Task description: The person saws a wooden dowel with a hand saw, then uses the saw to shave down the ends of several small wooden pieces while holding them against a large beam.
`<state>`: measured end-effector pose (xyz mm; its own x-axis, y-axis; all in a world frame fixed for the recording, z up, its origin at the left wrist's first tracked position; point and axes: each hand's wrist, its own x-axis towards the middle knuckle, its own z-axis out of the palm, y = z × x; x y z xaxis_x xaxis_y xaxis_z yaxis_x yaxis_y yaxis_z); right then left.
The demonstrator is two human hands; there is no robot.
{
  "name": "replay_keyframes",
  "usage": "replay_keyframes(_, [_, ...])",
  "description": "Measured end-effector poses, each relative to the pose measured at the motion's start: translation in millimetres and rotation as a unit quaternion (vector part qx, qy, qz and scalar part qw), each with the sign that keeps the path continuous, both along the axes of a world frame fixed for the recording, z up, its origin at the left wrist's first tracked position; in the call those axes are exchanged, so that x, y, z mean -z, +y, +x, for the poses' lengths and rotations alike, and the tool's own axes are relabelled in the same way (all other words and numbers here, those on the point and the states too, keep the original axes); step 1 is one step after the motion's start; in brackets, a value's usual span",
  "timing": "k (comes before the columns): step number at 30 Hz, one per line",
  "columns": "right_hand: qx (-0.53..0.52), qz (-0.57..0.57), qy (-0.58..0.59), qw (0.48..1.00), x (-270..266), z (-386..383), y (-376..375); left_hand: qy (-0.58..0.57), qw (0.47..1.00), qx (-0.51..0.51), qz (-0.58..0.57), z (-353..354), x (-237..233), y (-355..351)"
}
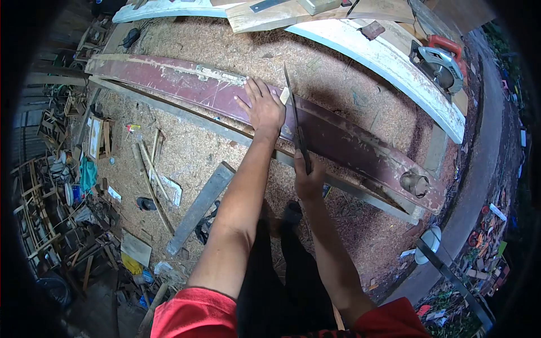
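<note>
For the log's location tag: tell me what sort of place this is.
Most likely an open-air carpentry yard: sawdust covers the ground, a circular saw lies by white planks, and the right hand holds a long blade on a maroon beam.

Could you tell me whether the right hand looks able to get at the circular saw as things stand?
Probably not at once. The right hand grips a long thin tool laid across the maroon board, and the circular saw sits beyond that board on the white plank. Nothing covers it, though.
</note>
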<state>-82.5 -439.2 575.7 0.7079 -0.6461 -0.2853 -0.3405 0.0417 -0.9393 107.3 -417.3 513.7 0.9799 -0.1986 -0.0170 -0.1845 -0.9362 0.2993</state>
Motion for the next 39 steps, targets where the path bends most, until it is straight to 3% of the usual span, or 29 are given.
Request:
replay_keyframes(3, [0.004,-0.002,-0.026,1.000,6,-1,1,-0.013,0.994,-0.099,-0.041,-10,1,3])
replay_keyframes(6, [-0.029,-0.075,-0.010,0.997,2,-4,-6,0.020,0.991,-0.128,-0.021,-6,-4,-4])
replay_keyframes(12, [-0.010,-0.004,0.007,1.000,-5,-9,-10,0.020,0.992,-0.122,0.013,-6,-8,-7])
replay_keyframes(18, [-0.010,-0.032,0.012,0.999,-9,23,-11,0.013,0.992,-0.113,0.060,-4,-8,-10])
replay_keyframes(19, [-0.018,-0.069,-0.044,0.996,-6,10,-7,0.016,0.992,-0.113,0.062,-4,-8,-10])
replay_keyframes(22, [-0.005,0.000,-0.010,1.000,-17,-26,9,0.014,0.992,-0.113,0.054,-4,-8,-10])
replay_keyframes(26, [-0.002,0.003,-0.005,1.000,2,8,-9,0.041,0.979,-0.190,0.066,11,-8,-23])
replay_keyframes(30, [-0.015,-0.007,-0.036,0.999,7,-7,-15,0.041,0.980,-0.176,0.080,11,-10,-23])
replay_keyframes(34, [0.007,0.085,-0.028,0.996,-5,1,-28,0.037,0.982,-0.173,0.069,12,-8,-23])
replay_keyframes(39, [-0.040,0.031,-0.032,0.998,7,-1,-28,0.019,0.984,-0.165,0.062,12,-4,-21])
